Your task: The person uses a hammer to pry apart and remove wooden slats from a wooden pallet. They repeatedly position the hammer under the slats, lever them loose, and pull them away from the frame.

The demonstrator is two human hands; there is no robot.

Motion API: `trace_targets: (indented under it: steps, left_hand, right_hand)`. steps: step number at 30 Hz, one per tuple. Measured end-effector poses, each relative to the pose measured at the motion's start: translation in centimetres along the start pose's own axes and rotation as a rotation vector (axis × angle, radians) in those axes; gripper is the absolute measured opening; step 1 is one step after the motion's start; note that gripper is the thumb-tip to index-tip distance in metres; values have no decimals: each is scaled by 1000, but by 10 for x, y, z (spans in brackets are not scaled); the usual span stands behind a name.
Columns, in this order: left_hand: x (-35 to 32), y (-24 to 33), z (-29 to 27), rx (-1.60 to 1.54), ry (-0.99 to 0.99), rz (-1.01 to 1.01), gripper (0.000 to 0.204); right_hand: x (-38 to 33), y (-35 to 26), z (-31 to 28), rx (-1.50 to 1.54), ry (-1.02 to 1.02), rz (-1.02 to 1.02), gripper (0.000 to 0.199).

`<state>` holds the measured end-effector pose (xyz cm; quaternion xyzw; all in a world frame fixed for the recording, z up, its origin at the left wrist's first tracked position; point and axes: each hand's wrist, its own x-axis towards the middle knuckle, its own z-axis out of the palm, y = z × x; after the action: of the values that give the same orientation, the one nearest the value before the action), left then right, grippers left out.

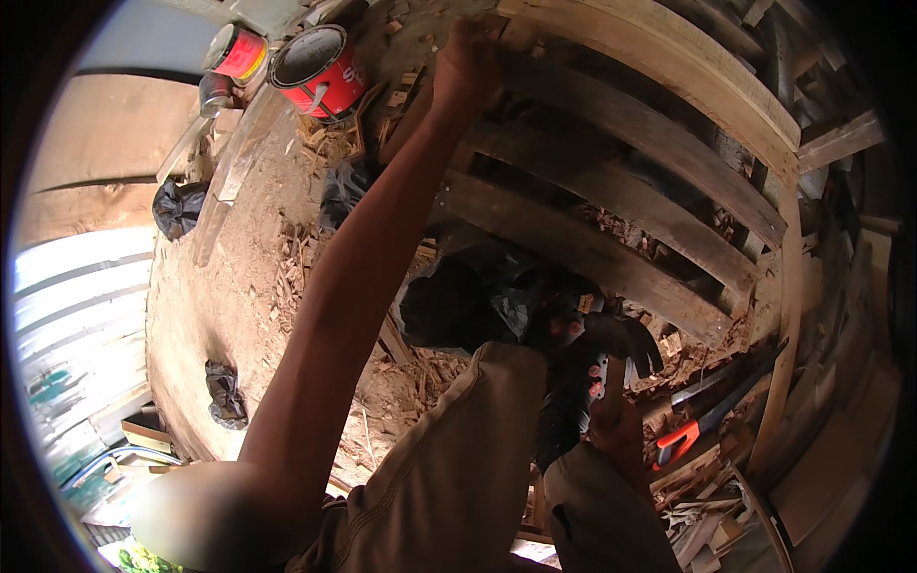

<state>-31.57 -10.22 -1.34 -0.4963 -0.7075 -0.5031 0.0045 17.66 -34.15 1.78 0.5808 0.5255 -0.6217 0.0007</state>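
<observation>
Two hands are in view, both bare, and one hammer (616, 374). The right hand (617, 435) is closed around the hammer's handle, low by our right knee; the dark head stands above the fist, near the lower edge of the wooden frame (611, 205). The left hand (467, 65), arm stretched far out, is at the frame's upper left corner, its fingers apparently curled; shadow there keeps us from telling how far open it is or whether it grips anything. On the frame we count three dark slats (635, 224), running obliquely with gaps between, plus one pale beam (669, 72) along its upper edge and one pale upright (789, 277) along its right edge. One saw (680, 441) with an orange handle lies beyond the frame's lower right corner, among scrap wood (712, 520). Of black plastic we note four pieces: a large one (468, 296) by our knee, one (346, 191) beside the left forearm, and two (179, 208) near the left edge of the floor (205, 306). Three cans (330, 94) stand at the floor's upper left corner, the largest red and open-topped.
</observation>
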Motion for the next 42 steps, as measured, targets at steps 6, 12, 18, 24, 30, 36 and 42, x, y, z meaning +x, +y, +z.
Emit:
trace_targets:
  steps: [6, 12, 18, 24, 30, 36, 42]
  left_hand:
    - [-4, 9, 0, -45, -4, -127, 26]
    - [-9, 18, -8, -41, -8, -79, 28]
    - [-10, 18, -6, -7, 15, -130, 28]
    - [-9, 15, -6, -50, 21, -113, 27]
    - [-10, 18, -2, -62, 18, -138, 25]
    - [-10, 3, 6, -115, 57, -107, 26]
    - [-12, 9, 7, -84, 48, -198, 28]
  right_hand:
    - [1, -11, -3, 25, -15, 39, 41]
    - [-1, -18, 0, 12, -11, 51, 42]
    - [-1, -21, -1, 14, -17, 60, 42]
    - [0, -29, 1, 23, -35, 46, 44]
    - [3, -18, 0, 34, -33, 18, 45]
    - [4, -28, 3, 25, -35, 36, 43]
    - [5, -28, 3, -16, -27, 55, 40]
